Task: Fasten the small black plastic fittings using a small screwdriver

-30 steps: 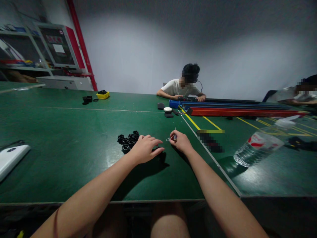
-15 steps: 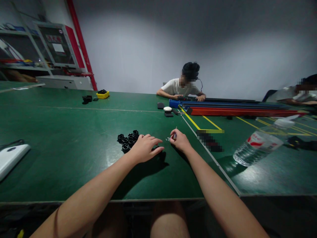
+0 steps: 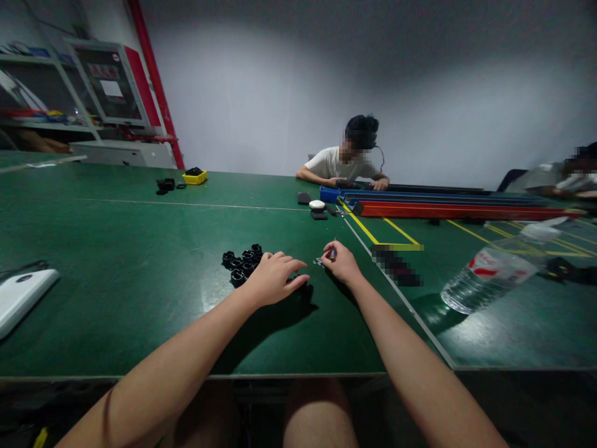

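Several black ring-shaped parts [image 3: 239, 264] lie in a cluster on the green table [image 3: 153, 298], just left of my left hand [image 3: 277, 278]. The fingers of that hand are spread, with dark shapes partly hidden beneath them. My right hand [image 3: 341, 264] pinches a small tool with a thin tip [image 3: 333, 254], mostly covered by the fingers. Beside its fingertips lie small shiny metal pieces [image 3: 318, 262], too small to make out singly.
Right of my hands stands a tilted-looking water bottle [image 3: 489, 280]. Red rails [image 3: 457, 210] and blue rails cross the back right, near a person [image 3: 342, 163]. A white device [image 3: 25, 298] lies left; a yellow bin [image 3: 194, 178] sits at the back.
The whole view has shifted very slightly. My right hand keeps its grip on the small tool, and my left hand shows no clear movement.
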The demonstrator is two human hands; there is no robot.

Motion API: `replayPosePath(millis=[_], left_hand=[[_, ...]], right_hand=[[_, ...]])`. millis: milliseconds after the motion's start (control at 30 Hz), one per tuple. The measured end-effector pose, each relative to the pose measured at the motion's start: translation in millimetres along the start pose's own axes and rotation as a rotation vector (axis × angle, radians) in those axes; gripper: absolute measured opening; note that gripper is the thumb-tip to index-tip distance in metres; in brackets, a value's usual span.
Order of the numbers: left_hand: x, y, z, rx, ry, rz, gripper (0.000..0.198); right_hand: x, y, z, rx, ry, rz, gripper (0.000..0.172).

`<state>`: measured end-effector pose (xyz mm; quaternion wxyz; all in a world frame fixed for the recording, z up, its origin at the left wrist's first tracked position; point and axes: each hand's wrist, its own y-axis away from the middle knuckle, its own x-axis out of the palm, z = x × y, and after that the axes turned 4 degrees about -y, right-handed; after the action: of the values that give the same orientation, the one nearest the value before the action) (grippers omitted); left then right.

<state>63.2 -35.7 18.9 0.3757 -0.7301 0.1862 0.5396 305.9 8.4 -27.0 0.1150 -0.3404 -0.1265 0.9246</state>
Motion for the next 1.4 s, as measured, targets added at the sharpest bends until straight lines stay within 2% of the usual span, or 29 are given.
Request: replayPosePath(millis=[267, 400, 567, 767, 900, 1400], left_hand=[[2.0, 0.1, 1.2, -0.005, -0.002, -0.027, 0.035], [3.0, -0.6, 1.7, -0.028, -0.003, -0.063, 0.033], [1.6, -2.6, 1.5, -0.058, 0.014, -0.135, 0.032], [4.1, -3.9, 4.0, 0.012, 0.047, -0.244, 0.021], [7.3, -3.7, 7.8, 0.057, 0.061, -0.324, 0.019], [7.6, -0.5, 16.0, 0.128, 0.095, -0.437, 0.034]], right_hand=[[-3.2, 2.3, 8.4, 0.005, -0.018, -0.026, 0.017], [-3.8, 6.9, 20.3, -0.030, -0.230, -0.021, 0.020], [-4.3, 22.0, 48.3, 0.005, -0.705, 0.159, 0.040], [-3.3, 34.6, 64.0, 0.052, -0.899, 0.331, 0.040], [-0.5, 35.2, 62.8, 0.043, -0.934, 0.363, 0.036], [4.4, 36.3, 69.7, 0.097, -0.930, 0.389, 0.038]])
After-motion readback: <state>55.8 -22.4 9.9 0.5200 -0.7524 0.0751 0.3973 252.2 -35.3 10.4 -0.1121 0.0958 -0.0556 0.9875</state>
